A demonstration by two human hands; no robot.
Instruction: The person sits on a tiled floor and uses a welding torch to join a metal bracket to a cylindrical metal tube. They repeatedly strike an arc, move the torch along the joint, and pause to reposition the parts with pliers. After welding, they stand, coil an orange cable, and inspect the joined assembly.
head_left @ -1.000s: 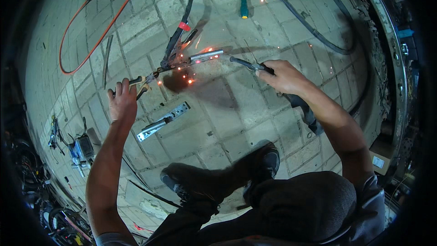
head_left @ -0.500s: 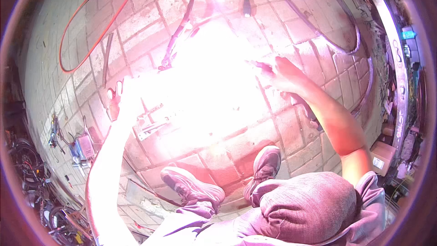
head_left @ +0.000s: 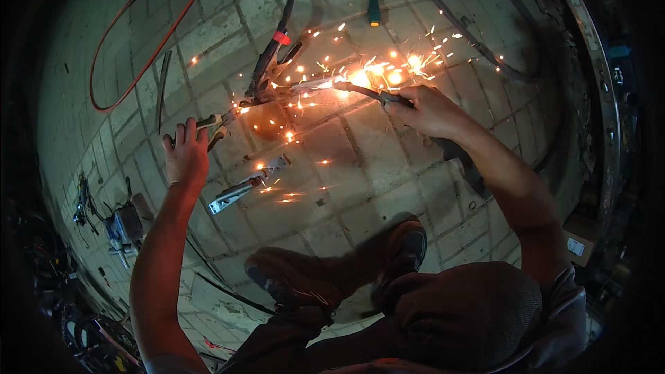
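Crouching over the paved block floor (head_left: 388, 187), the person plants two dark shoes (head_left: 332, 277) at the bottom of the view, knees bent above them. A thick black cable (head_left: 485, 41) loops across the top of the floor, and an orange cord (head_left: 131, 69) curves away at the upper left. The right hand (head_left: 429, 111) is closed around the welding electrode holder (head_left: 384, 97), its tip pressed to the thin metal bar (head_left: 305, 86) just left of it, and sparks (head_left: 374, 73) burst out bright right there, scattering across the blocks! The left hand (head_left: 185, 156) grips pliers (head_left: 215, 125), fingers partly spread, steadying the bar's lower left end. A black clamp with a red band (head_left: 273, 59) bites the bar from above. A flat metal piece (head_left: 249, 185) lies loose on the floor below, near the left hand. A green-handled screwdriver (head_left: 373, 7) lies well apart up top.
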